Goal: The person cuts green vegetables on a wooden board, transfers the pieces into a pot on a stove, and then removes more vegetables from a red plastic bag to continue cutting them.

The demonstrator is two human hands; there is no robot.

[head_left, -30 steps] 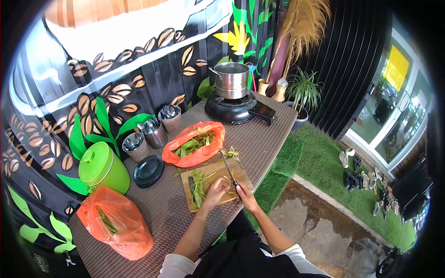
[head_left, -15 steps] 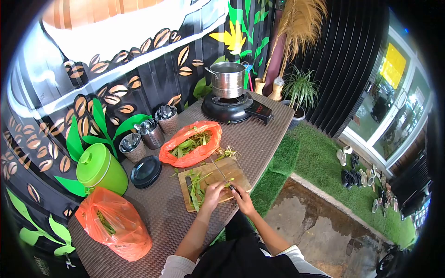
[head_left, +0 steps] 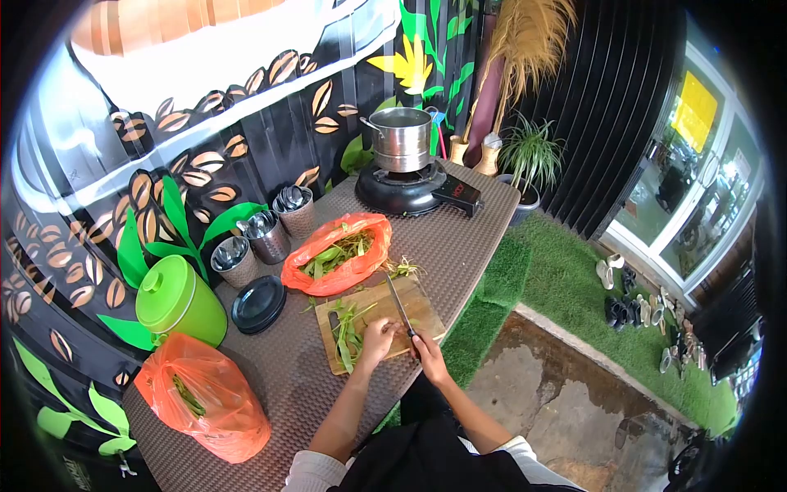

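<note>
My right hand (head_left: pixel 429 357) grips the dark handle of a kitchen knife (head_left: pixel 401 303), its blade pointing away over the wooden cutting board (head_left: pixel 422 307). Beside it, my left hand (head_left: pixel 379 341) is closed with curled fingers above the board; whatever it may pinch is too small to make out. Long green leafy stems (head_left: pixel 348 334) lie on the board's left part, next to my left hand. Just behind the board, an open orange plastic bag (head_left: pixel 305 281) holds more leafy greens (head_left: pixel 338 254). A few root-like trimmings (head_left: pixel 403 268) lie by the bag's right side.
A second orange bag (head_left: pixel 205 410) stands at the near left, before a lidded green bucket (head_left: pixel 182 302). Dark plates (head_left: pixel 258 304) and several cutlery holders (head_left: pixel 266 238) line the wall side. At the far end, a steel pot (head_left: pixel 402 143) sits on a portable gas stove (head_left: pixel 398 193).
The knife has swung clockwise, its tip shifting right and away from my left hand. My hands have moved slightly apart.
</note>
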